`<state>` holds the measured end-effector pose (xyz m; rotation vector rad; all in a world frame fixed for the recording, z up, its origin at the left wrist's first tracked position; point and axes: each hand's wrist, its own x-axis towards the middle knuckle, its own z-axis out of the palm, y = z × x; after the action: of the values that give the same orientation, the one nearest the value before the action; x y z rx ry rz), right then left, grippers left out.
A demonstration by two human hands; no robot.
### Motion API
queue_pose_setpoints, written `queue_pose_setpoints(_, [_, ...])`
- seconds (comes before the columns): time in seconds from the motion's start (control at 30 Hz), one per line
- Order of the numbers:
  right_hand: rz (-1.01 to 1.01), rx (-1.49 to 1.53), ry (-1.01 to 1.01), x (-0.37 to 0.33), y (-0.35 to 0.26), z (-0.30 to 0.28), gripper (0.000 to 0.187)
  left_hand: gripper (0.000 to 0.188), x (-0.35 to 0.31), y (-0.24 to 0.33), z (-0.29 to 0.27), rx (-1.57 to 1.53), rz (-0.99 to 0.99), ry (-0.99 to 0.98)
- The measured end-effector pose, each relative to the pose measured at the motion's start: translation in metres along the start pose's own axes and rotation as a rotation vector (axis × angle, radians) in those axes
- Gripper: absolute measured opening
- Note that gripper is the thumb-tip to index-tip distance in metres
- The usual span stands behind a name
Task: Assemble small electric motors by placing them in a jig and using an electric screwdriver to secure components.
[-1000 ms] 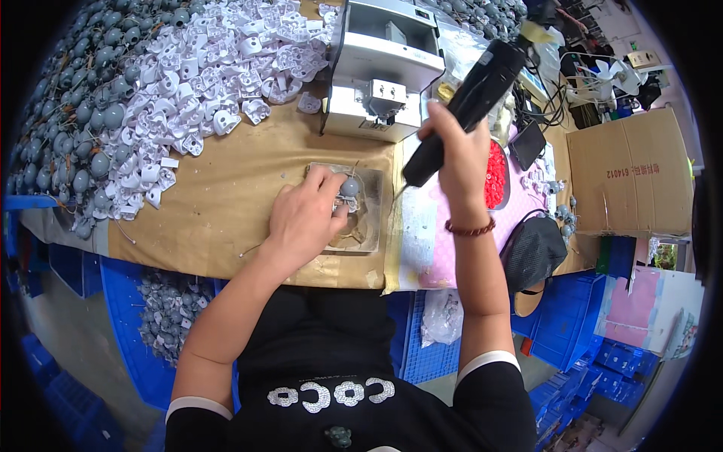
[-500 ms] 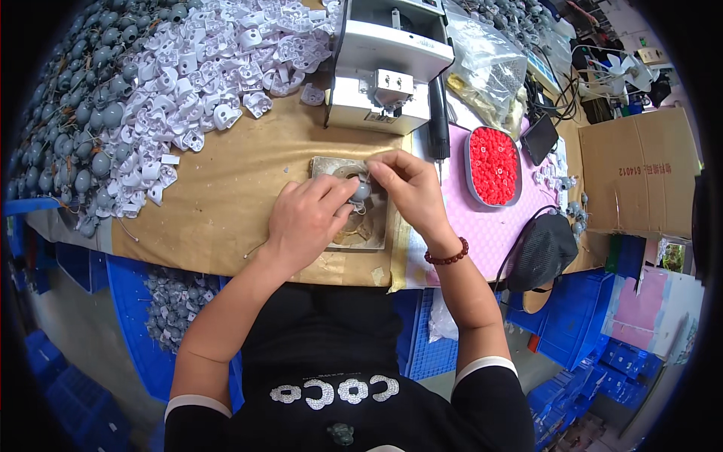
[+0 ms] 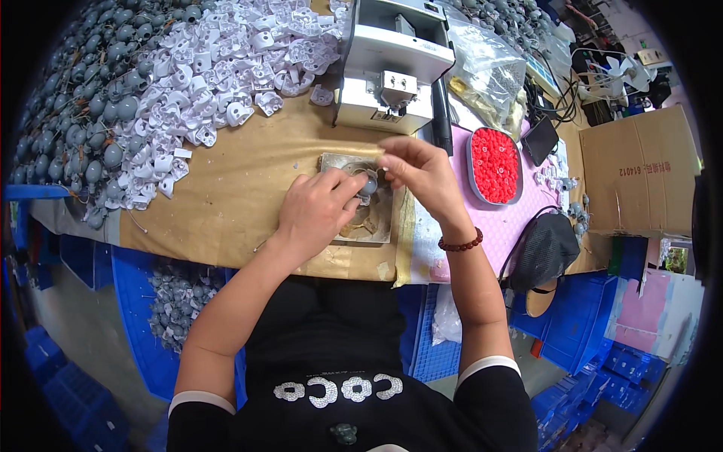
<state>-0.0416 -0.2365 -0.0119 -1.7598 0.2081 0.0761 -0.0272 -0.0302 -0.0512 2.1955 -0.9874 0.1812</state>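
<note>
A grey ball-shaped part (image 3: 367, 187) sits over a shallow square tray (image 3: 374, 235) on the bench. My left hand (image 3: 318, 212) is closed on it from the left, with thumb and fingertips against its side. Up and to the right of the ball, my right hand (image 3: 423, 175) is closed in a pinch. A tiny pale bit shows at its fingertips, too small to name. The right fingers are apart from the grey part. Inside the tray, a round worn recess lies partly hidden below the left hand.
White plastic parts (image 3: 218, 68) and grey ball-shaped parts (image 3: 90, 128) are heaped at left. Behind the tray stands a metal bench machine (image 3: 388, 105). To the right are a bowl of small red parts (image 3: 495, 164), a black mesh pouch (image 3: 544, 252) and a cardboard box (image 3: 640, 173).
My right hand has drawn up and right, away from the grey part, still pinched. The left hand keeps its hold on that part. The whole view has shifted slightly.
</note>
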Motion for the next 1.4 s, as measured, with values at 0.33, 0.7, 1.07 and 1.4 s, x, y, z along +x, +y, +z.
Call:
queue_pose_setpoints(0.33, [-0.137, 0.001, -0.064, -0.010, 0.003, 0.009, 0.018, 0.036, -0.001, 0.000, 0.001, 0.030, 0.001, -0.033])
queue_pose_setpoints(0.7, [-0.106, -0.010, -0.121, -0.007, -0.001, -0.007, 0.030, 0.035, -0.027, 0.006, -0.047, -0.187, -0.088, -0.095])
queue_pose_setpoints(1.07, [-0.268, -1.123, 0.372, -0.035, 0.063, -0.166, 0.017, 0.033, -0.093, -0.055, -0.216, 0.605, -0.405, -0.411])
queue_pose_setpoints(1.4, [-0.221, -1.266, 0.298, -0.030, 0.076, -0.181, 0.007, 0.024, 0.038, -0.126, -0.085, 0.544, -0.275, -0.068])
